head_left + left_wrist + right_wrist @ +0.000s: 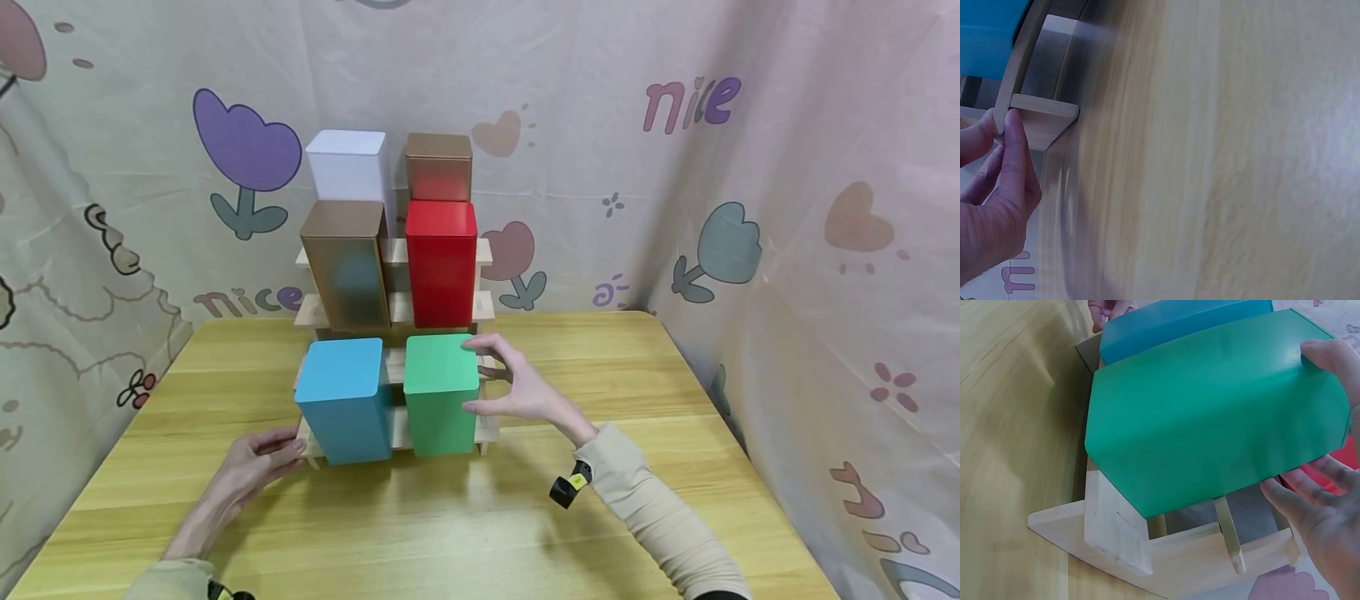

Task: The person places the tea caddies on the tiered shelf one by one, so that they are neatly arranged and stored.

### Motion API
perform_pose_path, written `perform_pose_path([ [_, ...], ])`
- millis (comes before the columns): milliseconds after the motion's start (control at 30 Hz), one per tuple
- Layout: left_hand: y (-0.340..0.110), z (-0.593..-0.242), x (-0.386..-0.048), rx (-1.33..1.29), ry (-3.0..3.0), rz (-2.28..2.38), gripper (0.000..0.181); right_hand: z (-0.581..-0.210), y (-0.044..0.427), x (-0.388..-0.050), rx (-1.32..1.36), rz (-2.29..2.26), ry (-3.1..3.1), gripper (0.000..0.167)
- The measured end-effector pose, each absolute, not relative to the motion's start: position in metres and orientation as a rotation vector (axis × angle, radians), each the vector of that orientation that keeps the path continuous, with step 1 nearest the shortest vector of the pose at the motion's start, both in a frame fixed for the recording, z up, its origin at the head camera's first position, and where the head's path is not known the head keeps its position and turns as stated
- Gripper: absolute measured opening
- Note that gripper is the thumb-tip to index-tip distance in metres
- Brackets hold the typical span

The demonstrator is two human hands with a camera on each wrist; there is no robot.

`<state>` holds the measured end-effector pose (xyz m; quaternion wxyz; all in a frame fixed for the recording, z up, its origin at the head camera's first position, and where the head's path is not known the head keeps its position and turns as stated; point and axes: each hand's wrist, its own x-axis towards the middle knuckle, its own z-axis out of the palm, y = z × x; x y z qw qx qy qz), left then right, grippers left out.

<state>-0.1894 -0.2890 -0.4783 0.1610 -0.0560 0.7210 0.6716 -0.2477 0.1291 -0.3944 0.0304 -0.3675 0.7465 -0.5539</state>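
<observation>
A tiered wooden rack (400,429) stands on the table with boxes on its steps. On the lowest step are a blue box (345,417) at left and a green box (441,408) at right. My left hand (255,467) pinches the rack's front left corner between thumb and fingers, as the left wrist view shows close up. At the green box's right side, my right hand (517,387) holds it, thumb towards the front and fingers towards the back. The thumb lies on the green surface in the right wrist view; the other fingertips are partly hidden.
Behind, on the higher steps, stand a brown-gold box (347,271), a red box (442,267), a white box (348,167) and a smaller brown box (439,167). The wooden table (600,367) meets a patterned cloth (570,167) at the back and sides.
</observation>
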Motion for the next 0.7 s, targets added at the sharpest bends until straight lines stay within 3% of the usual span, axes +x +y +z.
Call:
perform_pose_path([
  [700, -0.2890, -0.4775, -0.1899, -0.165, 2.038, 1.923, 0.067, -0.3948, 0.1293, -0.2440, -1.160, -1.687, 2.327, 0.076],
])
